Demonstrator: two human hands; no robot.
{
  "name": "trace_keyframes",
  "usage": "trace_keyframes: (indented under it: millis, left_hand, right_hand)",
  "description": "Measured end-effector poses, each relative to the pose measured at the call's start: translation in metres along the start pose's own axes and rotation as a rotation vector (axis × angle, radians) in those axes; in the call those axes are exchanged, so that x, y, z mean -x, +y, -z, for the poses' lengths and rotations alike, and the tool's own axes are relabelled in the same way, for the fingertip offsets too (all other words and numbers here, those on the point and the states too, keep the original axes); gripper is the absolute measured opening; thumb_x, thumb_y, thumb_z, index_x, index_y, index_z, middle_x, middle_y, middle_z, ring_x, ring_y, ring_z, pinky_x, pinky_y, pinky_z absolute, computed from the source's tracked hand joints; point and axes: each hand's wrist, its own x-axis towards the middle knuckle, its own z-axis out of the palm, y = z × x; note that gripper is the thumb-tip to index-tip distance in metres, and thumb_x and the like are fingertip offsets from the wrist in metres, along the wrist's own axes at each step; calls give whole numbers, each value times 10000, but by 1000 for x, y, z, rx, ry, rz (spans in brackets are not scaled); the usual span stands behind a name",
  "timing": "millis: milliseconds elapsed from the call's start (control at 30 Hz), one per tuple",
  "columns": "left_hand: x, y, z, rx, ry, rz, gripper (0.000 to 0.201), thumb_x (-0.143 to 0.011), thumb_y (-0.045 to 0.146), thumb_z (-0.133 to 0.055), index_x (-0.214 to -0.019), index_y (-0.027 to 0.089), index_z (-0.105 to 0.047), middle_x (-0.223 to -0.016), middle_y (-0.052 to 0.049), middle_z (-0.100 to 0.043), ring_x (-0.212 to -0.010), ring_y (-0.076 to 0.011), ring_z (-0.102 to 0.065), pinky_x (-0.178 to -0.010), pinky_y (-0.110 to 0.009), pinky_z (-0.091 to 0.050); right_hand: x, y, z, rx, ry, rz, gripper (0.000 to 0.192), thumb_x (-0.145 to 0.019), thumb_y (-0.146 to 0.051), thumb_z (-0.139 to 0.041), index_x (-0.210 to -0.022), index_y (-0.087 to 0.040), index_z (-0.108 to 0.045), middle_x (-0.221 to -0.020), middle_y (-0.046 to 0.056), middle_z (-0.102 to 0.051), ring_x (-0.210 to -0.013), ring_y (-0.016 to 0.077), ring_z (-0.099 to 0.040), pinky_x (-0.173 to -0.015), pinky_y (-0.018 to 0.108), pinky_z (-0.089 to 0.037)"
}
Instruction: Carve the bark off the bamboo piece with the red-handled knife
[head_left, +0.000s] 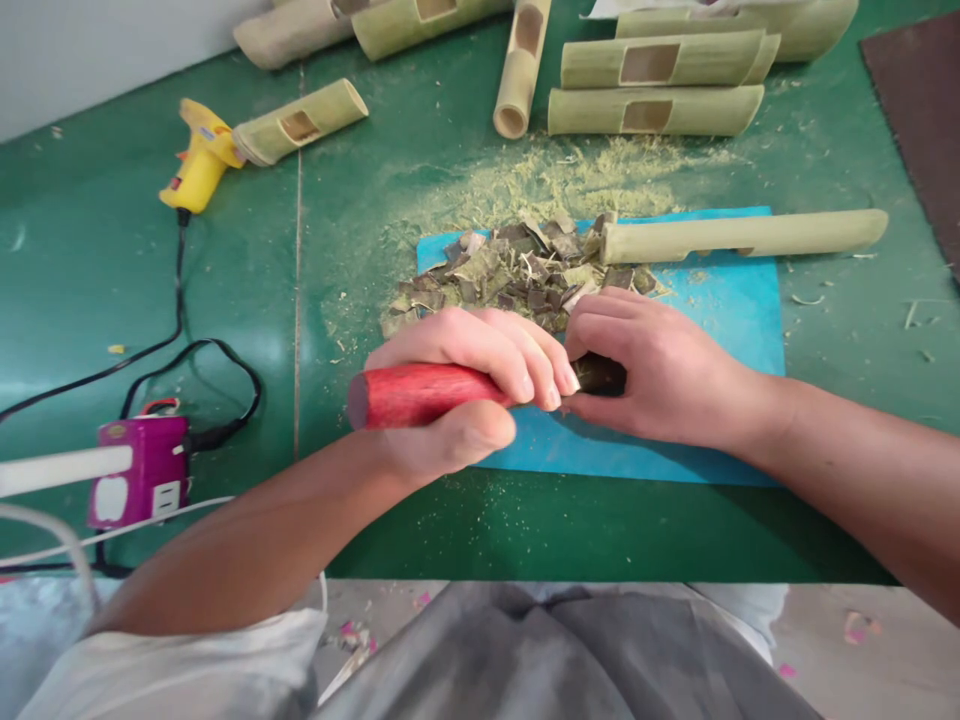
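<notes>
Left hand [465, 385] clenched round a red wooden handle [416, 393], butt end sticking out to its left. Right hand [660, 375] closed over a small dark piece [604, 374] right at the left fingertips; can't tell if that's the blade or a workpiece. Both hands sit low over the blue mat [720, 300] on the green bench [375, 200]. Chip pile [517, 275] just beyond the knuckles, a bamboo stick [742, 237] past the right hand. Judgement: for clean cuts keep wrists braced on the mat, short strokes away from the fingers, right thumb behind the edge, chips pushed forward.
</notes>
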Motion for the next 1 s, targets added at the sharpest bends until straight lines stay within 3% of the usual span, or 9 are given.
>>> trace_keyframes:
  millis: [100,233,267,333,533,700,900,1000]
  left_hand:
    - [-2,5,1,18,-106,133,353,-998,403,-620,-725,180,-615,-721,-3,-716,-785,-166,-776,-708,-292,-668]
    - [-7,6,-3,36,-111,203,337,-1017,298,-586,-706,168,-582,-644,32,-635,-692,-138,-744,-643,-269,-636]
    - [-9,6,-5,48,-125,189,332,-1020,286,-578,-711,166,-576,-631,36,-622,-647,-124,-727,-613,-255,-618]
    - [-11,5,-7,63,-16,147,347,-1032,299,-550,-710,171,-530,-572,42,-568,-541,-100,-658,-544,-247,-579]
    - [-9,12,-5,44,-33,141,416,-1041,332,-532,-663,167,-476,-485,38,-510,-408,-69,-545,-461,-216,-484]
    - [-3,14,-3,37,-10,134,412,-1020,314,-566,-644,168,-481,-484,35,-524,-404,-72,-542,-467,-226,-500]
    - [-5,2,-3,128,116,84,544,-1051,506,-464,-620,174,-451,-476,36,-539,-406,-91,-600,-455,-209,-560]
    - [-6,-2,-4,174,87,54,518,-1045,504,-465,-650,171,-504,-531,21,-588,-477,-117,-670,-478,-224,-598]
  right_hand:
    - [-1,0,-1,3,12,8,191,-809,-210,-684,-754,-225,-501,-767,14,-556,-767,175,-473,-709,328,-378]
    - [-1,-1,-2,-1,14,17,177,-805,-199,-679,-749,-219,-513,-755,9,-542,-759,171,-464,-707,327,-370]
    - [-1,-1,-2,1,15,17,172,-807,-208,-685,-754,-216,-522,-761,11,-547,-762,172,-469,-708,327,-373]
    - [-1,0,-1,0,13,14,169,-815,-233,-694,-764,-213,-535,-780,19,-560,-775,178,-484,-714,330,-384]
    - [1,1,-1,7,-1,8,140,-834,-263,-688,-800,-204,-565,-839,44,-585,-826,196,-503,-736,336,-404]
    - [1,1,-1,13,7,19,136,-847,-263,-682,-805,-192,-575,-838,44,-585,-817,188,-500,-728,328,-399]
    - [-1,1,-2,19,10,29,162,-832,-274,-710,-796,-190,-576,-806,30,-563,-801,183,-488,-717,320,-390]
    - [0,1,-2,9,18,24,148,-831,-259,-709,-801,-191,-581,-814,33,-575,-809,187,-500,-725,325,-394]
